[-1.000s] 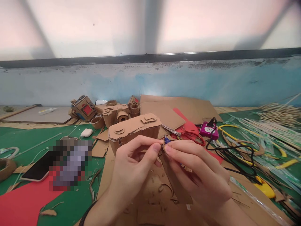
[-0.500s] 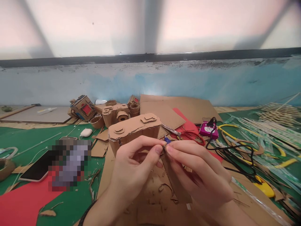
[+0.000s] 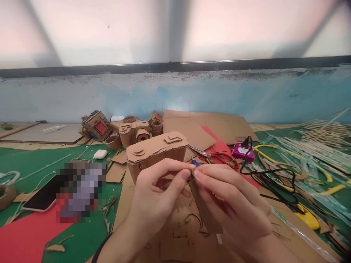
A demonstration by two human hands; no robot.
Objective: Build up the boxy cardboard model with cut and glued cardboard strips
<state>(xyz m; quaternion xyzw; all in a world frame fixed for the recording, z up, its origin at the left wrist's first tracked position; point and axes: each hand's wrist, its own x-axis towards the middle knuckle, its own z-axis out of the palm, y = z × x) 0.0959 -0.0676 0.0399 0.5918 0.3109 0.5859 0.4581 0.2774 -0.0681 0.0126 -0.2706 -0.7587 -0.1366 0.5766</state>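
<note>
My left hand (image 3: 157, 197) is closed in a pinch, its thumb and forefinger meeting my right hand (image 3: 233, 197) at the top end of a brown cardboard strip (image 3: 207, 210). The right fingers are pinched on that same end, and the strip slants down from beneath them. Fingertips hide most of the pinched edge. Just behind them lies a blue pointed tool (image 3: 195, 162), partly covered. A cardboard camera body (image 3: 157, 151) with raised pieces on top stands beyond my left hand. Curled cardboard scraps (image 3: 193, 219) lie below the hands on a cardboard sheet (image 3: 126, 204).
Red-handled scissors (image 3: 204, 152) and a purple plug adapter (image 3: 243, 151) with a black cable lie at the back right. Finished cardboard cameras (image 3: 135, 133) stand behind. A phone (image 3: 45, 193) rests on the left, bundled wooden sticks (image 3: 326, 133) at far right.
Almost nothing differs. The lower end of the cardboard strip has shifted slightly up and left, while both hands keep their pinch in nearly the same place.
</note>
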